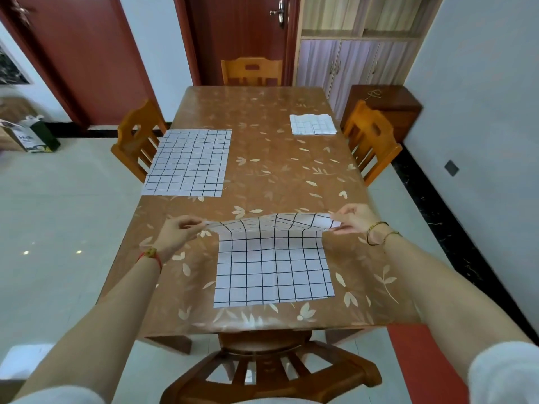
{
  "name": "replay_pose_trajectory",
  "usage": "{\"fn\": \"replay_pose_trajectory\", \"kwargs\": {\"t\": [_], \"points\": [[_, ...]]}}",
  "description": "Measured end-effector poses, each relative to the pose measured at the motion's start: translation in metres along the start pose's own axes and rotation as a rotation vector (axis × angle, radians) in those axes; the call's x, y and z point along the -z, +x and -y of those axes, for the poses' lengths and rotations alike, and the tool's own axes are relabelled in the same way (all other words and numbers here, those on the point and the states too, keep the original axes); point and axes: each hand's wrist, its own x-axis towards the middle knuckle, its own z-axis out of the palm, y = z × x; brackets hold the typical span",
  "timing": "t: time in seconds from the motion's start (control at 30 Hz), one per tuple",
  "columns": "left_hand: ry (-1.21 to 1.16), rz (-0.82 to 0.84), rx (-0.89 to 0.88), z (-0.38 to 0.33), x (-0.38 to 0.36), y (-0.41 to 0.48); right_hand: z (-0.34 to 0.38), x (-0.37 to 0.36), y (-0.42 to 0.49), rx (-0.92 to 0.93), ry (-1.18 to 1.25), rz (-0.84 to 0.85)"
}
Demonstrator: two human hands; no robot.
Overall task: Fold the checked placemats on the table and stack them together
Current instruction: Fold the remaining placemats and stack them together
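Far corners of the near placemat (274, 266) hidden inside pinching fingers (189, 221); near chair (271, 371) cut by bottom edge.

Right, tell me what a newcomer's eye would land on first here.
The near placemat, at the front edge of the table, has its far edge lifted: the left hand pinches one far corner and the right hand the other. A second placemat lies flat and unfolded at the table's left side, and a folded placemat sits at the far right.
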Motion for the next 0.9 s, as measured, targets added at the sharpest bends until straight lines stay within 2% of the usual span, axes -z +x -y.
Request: {"fn": "replay_pose_trajectory", "kwargs": {"t": [0.17, 0.3, 0.47, 0.77, 0.9], "points": [[0.087, 0.054, 0.071, 0.040, -0.004, -0.022, -0.019, -0.008, -0.020, -0.097, 0.024, 0.031], [0.185, 0.091, 0.146, 0.075, -0.010, -0.038, -0.045, -0.017, -0.029, -0.147, -0.088, 0.029], [0.201, 0.010, 0.222, 0.103, -0.031, -0.055, -0.087, -0.027, -0.022, -0.202, -0.100, -0.015], [0.301, 0.029, 0.265, 0.125, -0.066, -0.069, -0.142, -0.045, -0.009, -0.217, -0.086, -0.099], [0.304, 0.073, 0.277, 0.135, -0.066, -0.070, -0.152, -0.048, -0.008, -0.149, -0.165, -0.143]]}}
